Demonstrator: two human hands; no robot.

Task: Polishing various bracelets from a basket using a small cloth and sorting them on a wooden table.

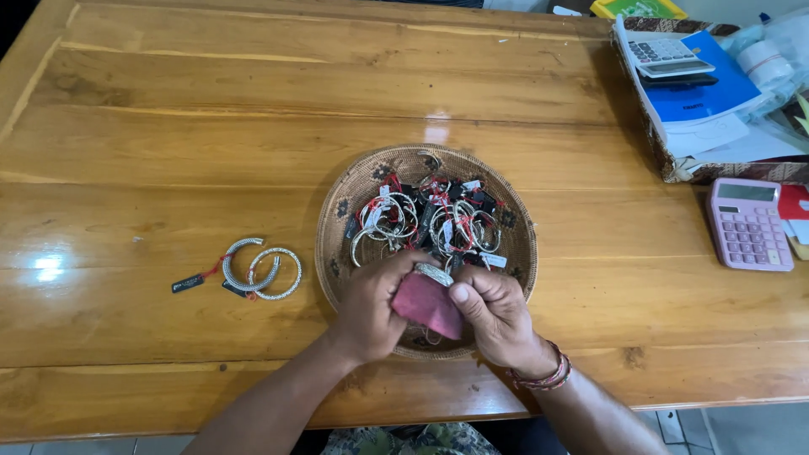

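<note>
My left hand (373, 305) and my right hand (495, 313) meet over the near rim of a round woven basket (337, 221). Between them they hold a dark pink cloth (428, 305) wrapped around a silver bangle (435, 273), whose top edge shows above the cloth. The basket holds several silver bangles (396, 217) with red strings and small black and white tags. Two more silver bangles (263, 271) lie on the wooden table (211, 126) left of the basket, with a black tag (187, 283) on a red string.
A pink calculator (747, 224) lies at the right edge. Behind it a patterned tray (674, 164) holds a blue notebook (708, 84), papers and a white calculator (662, 52). The table's near edge runs just under my forearms.
</note>
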